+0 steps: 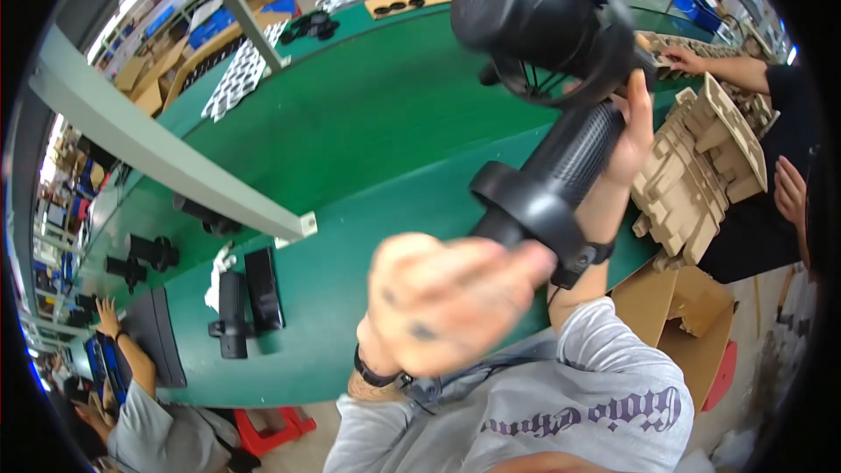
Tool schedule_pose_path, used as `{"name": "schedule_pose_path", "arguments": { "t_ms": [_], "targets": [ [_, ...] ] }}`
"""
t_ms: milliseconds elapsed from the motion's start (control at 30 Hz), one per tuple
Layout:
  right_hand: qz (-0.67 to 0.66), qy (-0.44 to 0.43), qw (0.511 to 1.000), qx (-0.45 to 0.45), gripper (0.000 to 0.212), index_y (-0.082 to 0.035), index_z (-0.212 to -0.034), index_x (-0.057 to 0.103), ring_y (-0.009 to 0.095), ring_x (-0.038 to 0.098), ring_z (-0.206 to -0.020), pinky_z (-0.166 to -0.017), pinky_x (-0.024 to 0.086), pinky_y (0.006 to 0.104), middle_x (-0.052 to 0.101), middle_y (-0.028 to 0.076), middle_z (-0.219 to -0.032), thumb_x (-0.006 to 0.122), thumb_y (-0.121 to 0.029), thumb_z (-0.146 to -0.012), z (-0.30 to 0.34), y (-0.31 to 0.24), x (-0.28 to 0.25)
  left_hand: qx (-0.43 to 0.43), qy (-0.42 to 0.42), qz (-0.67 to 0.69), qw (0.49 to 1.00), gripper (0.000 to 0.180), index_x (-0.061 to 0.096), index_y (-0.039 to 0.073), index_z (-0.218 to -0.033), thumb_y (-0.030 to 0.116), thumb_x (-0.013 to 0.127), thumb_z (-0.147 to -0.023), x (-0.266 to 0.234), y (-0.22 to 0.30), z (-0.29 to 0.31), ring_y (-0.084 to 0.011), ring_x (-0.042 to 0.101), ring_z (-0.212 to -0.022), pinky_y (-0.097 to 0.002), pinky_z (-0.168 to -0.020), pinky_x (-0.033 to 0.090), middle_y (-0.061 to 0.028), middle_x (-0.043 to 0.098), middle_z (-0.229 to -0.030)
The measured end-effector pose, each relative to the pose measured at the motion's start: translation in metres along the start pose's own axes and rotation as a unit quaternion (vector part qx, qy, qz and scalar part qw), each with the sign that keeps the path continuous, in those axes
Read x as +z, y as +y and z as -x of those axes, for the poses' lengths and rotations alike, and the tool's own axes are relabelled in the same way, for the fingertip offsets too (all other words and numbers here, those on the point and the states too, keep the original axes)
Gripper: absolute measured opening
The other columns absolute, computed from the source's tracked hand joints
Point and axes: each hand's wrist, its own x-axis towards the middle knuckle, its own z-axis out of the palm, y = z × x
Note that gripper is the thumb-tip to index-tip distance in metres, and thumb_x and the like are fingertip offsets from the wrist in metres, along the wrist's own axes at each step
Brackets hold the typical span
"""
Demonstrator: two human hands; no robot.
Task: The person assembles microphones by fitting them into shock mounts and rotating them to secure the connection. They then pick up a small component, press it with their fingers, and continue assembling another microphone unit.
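Observation:
A black handheld device is raised above the green table, tilted, with its bulky round head up and away from me. It has a finely textured grip and a wide collar near its lower end. My right hand is closed round the upper part of the grip, just below the head; part of its fingers is behind the device. Blurred by motion, my left hand has its fingers curled at the lower end, beside the collar. The exact hold there is partly hidden.
A similar black tool and a black flat case lie left on the green table. A grey post rises at left. Moulded pulp trays, a cardboard box and a co-worker's hands are at right.

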Motion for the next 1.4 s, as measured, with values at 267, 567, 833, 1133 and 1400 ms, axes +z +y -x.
{"name": "schedule_pose_path", "arguments": {
  "t_ms": [267,567,833,1133,1400],
  "targets": [
    [0.709,-0.181,0.679,-0.054,0.057,-0.015,-0.120,0.055,0.023,0.061,-0.094,-0.083,0.048,0.0317,0.058,0.006,-0.109,0.077,-0.012,-0.066,-0.015,-0.029,-0.032,-0.317,-0.124,0.032,0.940,0.018,0.057,0.003,-0.057,-0.009,0.045,-0.059,0.043,-0.080,0.181,-0.0239,0.058,-0.067,-0.0311,-0.065,0.044,-0.0090,0.059,-0.066],
    [0.803,-0.141,0.577,0.042,0.053,-0.017,-0.120,0.056,0.029,0.060,-0.094,-0.082,0.049,0.0373,0.056,0.008,-0.110,0.075,-0.023,-0.070,-0.019,-0.014,-0.093,-0.416,-0.210,0.075,0.882,0.015,0.053,0.004,-0.053,-0.007,0.043,-0.057,0.042,-0.081,0.189,-0.0261,0.052,-0.060,-0.0349,-0.060,0.041,-0.0080,0.054,-0.059],
    [0.811,-0.096,0.565,-0.116,0.039,-0.010,-0.114,0.061,0.015,0.060,-0.064,-0.060,0.049,0.0277,0.058,0.006,-0.112,0.072,-0.022,-0.078,0.024,-0.031,-0.078,-0.414,-0.260,0.069,0.870,0.013,0.054,0.005,-0.054,-0.002,0.046,-0.061,0.042,-0.081,0.191,-0.0266,0.055,-0.066,-0.0363,-0.068,0.043,-0.0073,0.055,-0.060],
    [0.447,-0.277,0.843,-0.110,0.037,0.000,-0.100,0.064,0.028,0.058,-0.102,-0.091,0.043,0.0430,0.064,0.010,-0.102,0.045,-0.032,-0.094,0.047,-0.029,0.015,-0.378,-0.257,0.057,0.887,0.009,0.055,0.009,-0.056,0.004,0.051,-0.063,0.049,-0.089,0.191,-0.0238,0.059,-0.068,-0.0352,-0.068,0.044,-0.0032,0.058,-0.063],
    [-0.136,-0.363,0.912,0.130,0.046,0.002,-0.098,0.063,0.026,0.057,-0.089,-0.083,0.045,0.0425,0.063,0.012,-0.091,0.037,-0.036,-0.095,0.099,-0.023,0.090,-0.406,-0.261,0.078,0.872,0.012,0.060,0.012,-0.059,0.007,0.052,-0.066,0.044,-0.087,0.196,-0.0241,0.062,-0.072,-0.0365,-0.074,0.048,-0.0036,0.063,-0.067]
  ]
}}
